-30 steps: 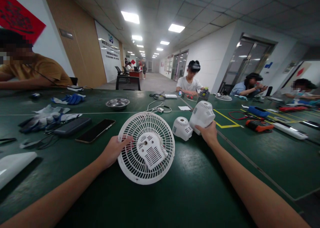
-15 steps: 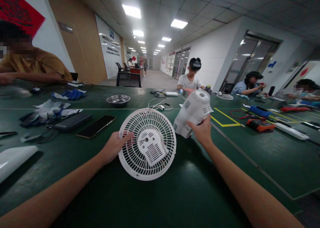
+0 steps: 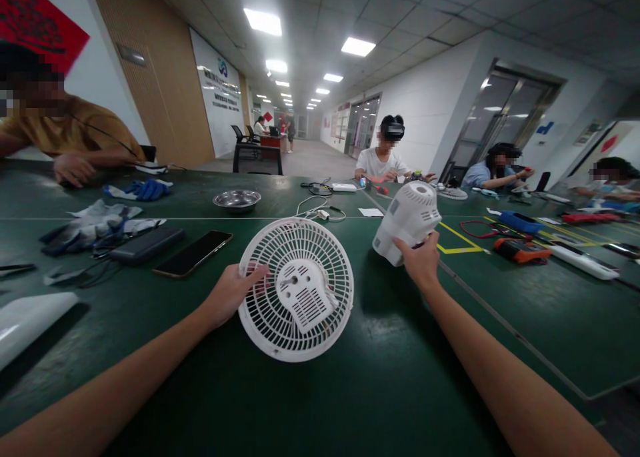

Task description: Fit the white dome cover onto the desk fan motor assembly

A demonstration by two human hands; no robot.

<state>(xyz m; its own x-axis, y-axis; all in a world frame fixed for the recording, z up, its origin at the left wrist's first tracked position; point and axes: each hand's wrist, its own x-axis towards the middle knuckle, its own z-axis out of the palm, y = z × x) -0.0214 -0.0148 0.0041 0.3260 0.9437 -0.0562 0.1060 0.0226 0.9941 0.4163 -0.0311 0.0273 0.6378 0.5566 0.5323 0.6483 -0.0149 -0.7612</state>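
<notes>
A round white fan grille with a vented motor cover at its centre is held up over the green table, its slotted face towards me. My left hand grips it by the left rim, thumb on the bars and fingers partly hidden behind. To the right of the grille, and apart from it, my right hand is closed around a white vented plastic housing, which looks like a fan base. That housing is tilted, with a round recess on its upper end. Fingers on its far side are hidden.
On the left lie a smartphone, a dark power bank, gloves and a white panel. A metal bowl and white cables are farther back. An orange-black meter sits right. Several people sit around the table.
My right hand has carried the white housing to the right, away from the grille, and turned it more upright. The grille and my left hand have hardly moved.
</notes>
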